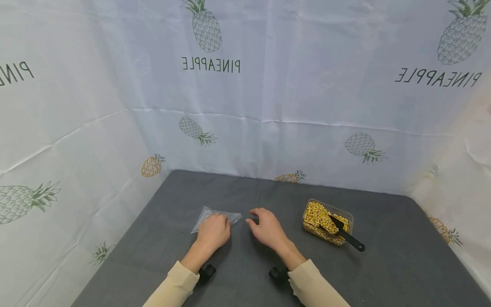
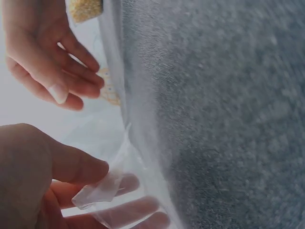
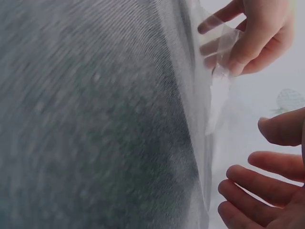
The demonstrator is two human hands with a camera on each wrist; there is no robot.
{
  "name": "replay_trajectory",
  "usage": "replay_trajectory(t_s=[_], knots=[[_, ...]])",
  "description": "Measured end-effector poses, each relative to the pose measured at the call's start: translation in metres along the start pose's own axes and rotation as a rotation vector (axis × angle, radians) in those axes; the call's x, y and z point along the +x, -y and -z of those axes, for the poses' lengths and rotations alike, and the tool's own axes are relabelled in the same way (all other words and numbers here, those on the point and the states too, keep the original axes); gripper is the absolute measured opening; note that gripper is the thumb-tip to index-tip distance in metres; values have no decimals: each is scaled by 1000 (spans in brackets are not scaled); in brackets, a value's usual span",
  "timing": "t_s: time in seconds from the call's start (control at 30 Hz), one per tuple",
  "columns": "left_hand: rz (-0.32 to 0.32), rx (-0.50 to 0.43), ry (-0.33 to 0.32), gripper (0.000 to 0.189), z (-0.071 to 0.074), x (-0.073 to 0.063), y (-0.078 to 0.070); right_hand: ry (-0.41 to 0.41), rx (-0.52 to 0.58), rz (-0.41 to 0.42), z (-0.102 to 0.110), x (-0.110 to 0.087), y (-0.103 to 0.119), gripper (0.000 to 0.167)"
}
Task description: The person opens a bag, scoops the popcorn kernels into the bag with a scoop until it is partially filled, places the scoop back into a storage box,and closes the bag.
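The left hand (image 1: 214, 231) is pinching a clear plastic bag (image 1: 201, 216) over the gray tabletop (image 1: 391, 251); the right hand (image 1: 267, 228) is hovering just beside it, empty, fingers apart. Out past that one I'm seeing a corn-filled tub (image 1: 326, 237), black scoop (image 1: 352, 241) sticking out, pineapple-print curtain (image 1: 261, 96) hanging behind.

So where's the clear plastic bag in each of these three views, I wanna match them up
Head: the clear plastic bag is below and left of centre.
Left wrist: near the bottom, left of centre.
Right wrist: its pinched part is at upper right.
Shared landmark: the left hand, pinching it.
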State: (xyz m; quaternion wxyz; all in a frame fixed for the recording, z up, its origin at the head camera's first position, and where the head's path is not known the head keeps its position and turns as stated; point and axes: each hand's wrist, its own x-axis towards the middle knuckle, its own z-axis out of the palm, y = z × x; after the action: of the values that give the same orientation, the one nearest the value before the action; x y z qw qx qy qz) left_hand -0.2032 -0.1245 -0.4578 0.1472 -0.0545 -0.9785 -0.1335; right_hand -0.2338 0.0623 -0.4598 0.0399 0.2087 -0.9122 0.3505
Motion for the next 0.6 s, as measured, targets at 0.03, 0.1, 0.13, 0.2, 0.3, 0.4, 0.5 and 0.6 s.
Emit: replay_trajectory(t_s=[0.03,0.1,0.13,0.2,0.3,0.4,0.5,0.6], knots=[[-4,-11,-9,24,1,-1,0,-4,10,-4,0,0,1,35],[-8,-48,-18,30,2,-1,-1,-11,32,-16,-2,2,2,35],[-12,-66,-23,33,3,-1,-1,-17,42,-24,-2,3,2,36],[-5,-105,-16,36,5,0,-2,-25,59,-40,-3,5,2,36],[6,-151,-7,35,5,3,-4,-42,86,-67,-4,7,2,36],[18,-188,1,30,5,4,-5,-64,98,-76,-6,8,1,34],[28,-207,8,22,6,5,-6,-81,115,-88,-7,9,1,33],[25,-231,-2,17,6,5,-7,-88,141,-118,-8,11,1,31]])
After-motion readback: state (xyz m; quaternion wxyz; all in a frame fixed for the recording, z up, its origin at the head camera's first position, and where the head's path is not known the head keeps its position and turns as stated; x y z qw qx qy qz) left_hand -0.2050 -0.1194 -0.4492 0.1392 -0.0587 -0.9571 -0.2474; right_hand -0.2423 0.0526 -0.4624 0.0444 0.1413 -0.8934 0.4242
